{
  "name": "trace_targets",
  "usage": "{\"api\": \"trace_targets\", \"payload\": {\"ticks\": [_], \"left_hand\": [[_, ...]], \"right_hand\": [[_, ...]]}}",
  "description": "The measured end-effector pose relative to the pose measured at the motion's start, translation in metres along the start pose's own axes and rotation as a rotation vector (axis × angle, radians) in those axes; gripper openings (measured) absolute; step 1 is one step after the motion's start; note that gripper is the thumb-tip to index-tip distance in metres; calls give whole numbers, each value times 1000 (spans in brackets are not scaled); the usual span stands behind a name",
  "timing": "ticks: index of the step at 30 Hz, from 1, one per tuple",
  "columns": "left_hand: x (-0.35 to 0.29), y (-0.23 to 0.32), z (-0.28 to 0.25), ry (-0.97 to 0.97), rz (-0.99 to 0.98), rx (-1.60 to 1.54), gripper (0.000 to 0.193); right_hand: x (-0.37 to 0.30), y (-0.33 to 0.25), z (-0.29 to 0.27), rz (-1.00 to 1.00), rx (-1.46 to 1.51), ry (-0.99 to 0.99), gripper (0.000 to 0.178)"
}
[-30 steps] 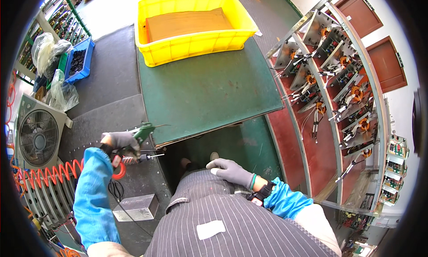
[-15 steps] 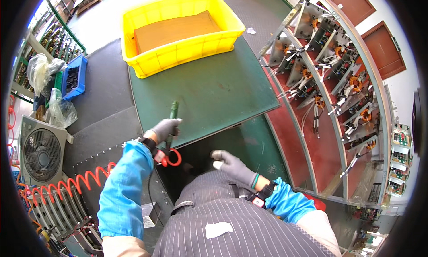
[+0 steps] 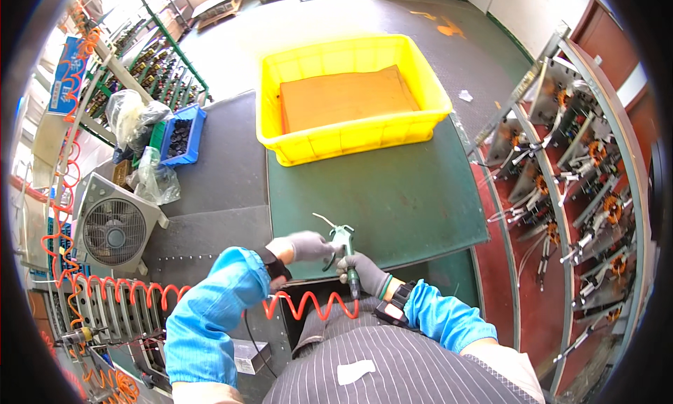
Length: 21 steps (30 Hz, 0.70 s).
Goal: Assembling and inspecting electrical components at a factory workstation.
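Observation:
An air blow gun (image 3: 343, 237) with a green body and a thin bent nozzle stands in front of my body, over the near edge of the green-topped table (image 3: 392, 201). A red coiled air hose (image 3: 308, 307) hangs from the bottom of its handle. My right hand (image 3: 366, 272), in a grey glove, is closed around the handle. Beside the gun's upper part is my left hand (image 3: 310, 247), also gloved in grey. Motion smears its fingers, so whether they touch the gun is unclear.
A yellow crate (image 3: 354, 141) holding a brown cardboard sheet (image 3: 347, 99) stands on the table. To the left are a box fan (image 3: 116, 232), a blue bin (image 3: 184, 134) of small dark parts, and plastic bags. A rack (image 3: 515, 264) with circuit boards and cables rises at right.
The air blow gun was in my left hand; now my right hand grips its handle and the nozzle points up and left. My view has shifted, showing more of the far floor.

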State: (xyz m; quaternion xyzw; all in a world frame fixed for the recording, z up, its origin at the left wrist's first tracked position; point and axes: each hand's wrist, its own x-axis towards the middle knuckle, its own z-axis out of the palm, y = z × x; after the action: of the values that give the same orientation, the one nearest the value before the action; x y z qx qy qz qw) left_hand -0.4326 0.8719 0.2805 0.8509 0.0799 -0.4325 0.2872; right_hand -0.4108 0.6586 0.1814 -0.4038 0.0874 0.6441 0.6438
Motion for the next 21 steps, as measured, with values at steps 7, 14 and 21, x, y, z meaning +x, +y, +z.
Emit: {"api": "trace_targets", "payload": {"ticks": [7, 14, 21], "left_hand": [[46, -96, -139, 1329, 85, 599, 59], [100, -100, -194, 993, -64, 435, 23], [84, -103, -258, 1196, 183, 425, 22]], "right_hand": [[29, -21, 51, 15, 27, -141, 46], [74, -8, 59, 88, 26, -44, 25], [97, -14, 26, -36, 317, 133, 19]]}}
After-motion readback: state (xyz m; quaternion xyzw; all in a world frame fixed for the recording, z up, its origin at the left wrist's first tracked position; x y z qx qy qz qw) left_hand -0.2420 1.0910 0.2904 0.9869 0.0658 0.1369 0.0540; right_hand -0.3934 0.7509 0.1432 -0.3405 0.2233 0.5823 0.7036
